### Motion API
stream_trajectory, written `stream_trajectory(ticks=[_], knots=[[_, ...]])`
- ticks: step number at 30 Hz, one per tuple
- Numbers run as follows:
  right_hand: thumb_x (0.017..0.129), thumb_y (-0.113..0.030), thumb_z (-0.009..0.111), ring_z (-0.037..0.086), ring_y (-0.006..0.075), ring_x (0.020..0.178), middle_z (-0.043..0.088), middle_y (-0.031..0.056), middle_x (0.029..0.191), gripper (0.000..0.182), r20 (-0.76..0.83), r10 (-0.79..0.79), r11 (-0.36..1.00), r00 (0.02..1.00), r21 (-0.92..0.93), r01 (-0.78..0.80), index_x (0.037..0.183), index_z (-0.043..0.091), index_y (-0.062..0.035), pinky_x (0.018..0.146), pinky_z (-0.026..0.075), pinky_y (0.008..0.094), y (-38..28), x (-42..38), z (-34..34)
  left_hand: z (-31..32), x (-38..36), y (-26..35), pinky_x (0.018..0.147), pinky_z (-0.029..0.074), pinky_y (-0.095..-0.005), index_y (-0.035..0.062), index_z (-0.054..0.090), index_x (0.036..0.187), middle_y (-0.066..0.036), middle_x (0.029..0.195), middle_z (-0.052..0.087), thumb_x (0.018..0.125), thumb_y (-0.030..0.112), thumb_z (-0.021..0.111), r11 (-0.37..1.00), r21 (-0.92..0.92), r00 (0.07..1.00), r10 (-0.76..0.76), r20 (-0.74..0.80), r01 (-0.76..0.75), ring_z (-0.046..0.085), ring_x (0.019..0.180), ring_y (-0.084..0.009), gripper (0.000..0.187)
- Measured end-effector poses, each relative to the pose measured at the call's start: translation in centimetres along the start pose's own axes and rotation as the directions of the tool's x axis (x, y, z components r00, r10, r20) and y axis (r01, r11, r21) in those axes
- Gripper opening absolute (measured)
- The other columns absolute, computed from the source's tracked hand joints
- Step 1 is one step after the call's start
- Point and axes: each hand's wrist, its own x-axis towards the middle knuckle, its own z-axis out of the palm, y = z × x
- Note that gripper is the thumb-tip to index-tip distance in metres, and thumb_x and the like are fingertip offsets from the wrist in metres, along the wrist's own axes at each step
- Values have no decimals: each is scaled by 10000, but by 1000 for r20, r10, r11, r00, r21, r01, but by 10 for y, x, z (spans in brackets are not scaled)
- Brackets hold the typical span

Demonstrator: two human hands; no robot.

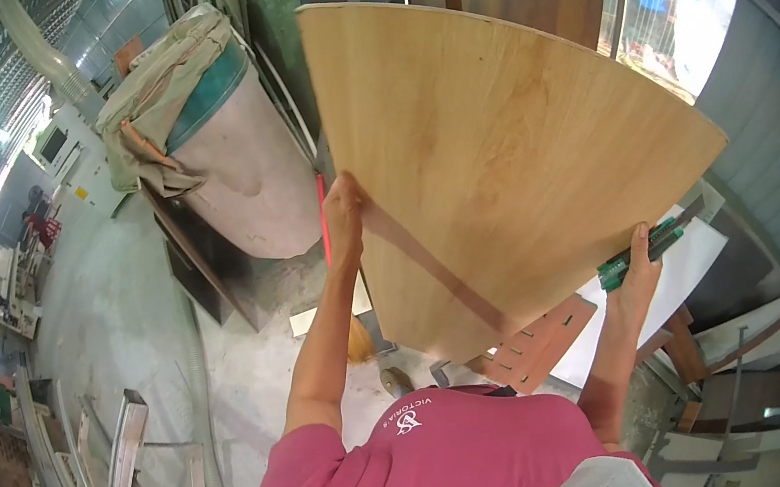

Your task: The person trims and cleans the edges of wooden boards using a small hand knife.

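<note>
A large light-brown wooden panel (506, 147) stands tilted in front of me, with a narrow shadow across its face. My left hand (344, 218) is closed on its left edge, the fingertips hidden behind the board. At the lower right edge, my right hand (639, 276) grips the panel with the thumb on top. That same hand also holds a green-and-black handled tool (616, 269), from which a flat grey blade-like part points up and right. The tool's exact kind is not clear.
A tall pale bin (244, 164) with a cloth cover stands left of the panel. A reddish-brown board with slots (535, 351) and a white sheet (687, 266) lie below it. Metal profiles (126, 460) stand at lower left; wood offcuts (741, 398) lie at lower right.
</note>
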Motion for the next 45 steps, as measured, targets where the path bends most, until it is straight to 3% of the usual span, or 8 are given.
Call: stream_trajectory(ticks=[17, 25, 27, 31, 32, 36, 41, 45], knots=[[797, -289, 616, 537, 123, 759, 540, 56, 878, 380, 100, -76, 980, 992, -178, 93, 1013, 471, -13, 611, 442, 267, 175, 164, 104, 32, 179, -173, 739, 426, -369, -35, 502, 1024, -216, 1019, 556, 796, 406, 532, 951, 265, 964, 90, 251, -158, 545, 912, -306, 498], [814, -276, 581, 542, 223, 805, 545, 98, 969, 372, 2, 98, 981, 995, -166, -96, 1044, 456, -13, 616, 474, 373, 254, 259, 149, -311, -183, -333, 961, 301, -366, -33, 299, 1262, -256, 1203, 417, 760, 439, 571, 845, 517, 905, -318, 282, 136, 377, 1158, -353, 741], [742, -368, 648, 534, 256, 868, 518, 105, 1086, 554, 131, 176, 903, 976, -416, -107, 1160, 410, -93, 700, 471, 416, 270, 297, 117, -432, -362, -331, 954, 308, -379, 4, 321, 1272, -224, 1254, 392, 770, 553, 489, 121, 733, 624, -628, -465, 669, 396, 1143, -333, 763], [634, -236, 695, 590, 265, 822, 593, 128, 1007, 596, 663, 48, -154, 747, -734, 661, 1158, 455, -86, 740, 482, 355, 235, 243, 135, -516, -574, -183, 801, 436, -435, -137, 343, 1190, -301, 1063, 507, 767, 663, 338, 46, -247, -251, 119, -961, 968, 526, 970, -390, 904], [699, -224, 636, 586, 259, 840, 593, 113, 1006, 435, 700, -33, -13, 713, -714, 700, 1085, 504, -72, 740, 473, 352, 237, 223, 152, -499, -582, -145, 749, 457, -440, -140, 437, 1084, -286, 960, 557, 786, 632, 347, 212, -442, -482, 200, -853, 871, 561, 899, -382, 832], [733, -301, 607, 486, 293, 983, 472, 133, 1143, 525, 191, 144, 792, 971, -610, 2, 1161, 438, -48, 820, 419, 419, 222, 184, 182, -468, -673, -177, 582, 470, -423, -52, 534, 913, -246, 821, 582, 823, 528, 398, 262, -343, -365, 37, -930, 902, 590, 742, -364, 602], [776, -398, 572, 360, 336, 1162, 321, 158, 1315, 650, -8, 241, 904, 970, -361, -228, 1256, 355, -17, 919, 352, 502, 181, 143, 201, -304, -612, -205, 504, 459, -344, 131, 447, 1150, -71, 913, 603, 764, 394, 542, 192, -365, 2, -887, -462, 911, 607, 676, -206, 477], [796, -336, 560, 379, 323, 1150, 327, 169, 1308, 583, -69, 234, 893, 970, -379, -242, 1246, 371, -16, 910, 361, 501, 206, 182, 183, -209, -598, -186, 658, 478, -412, 79, 494, 1127, -140, 993, 582, 763, 590, 458, 48, -361, -65, -954, -293, 931, 605, 809, -268, 629]])
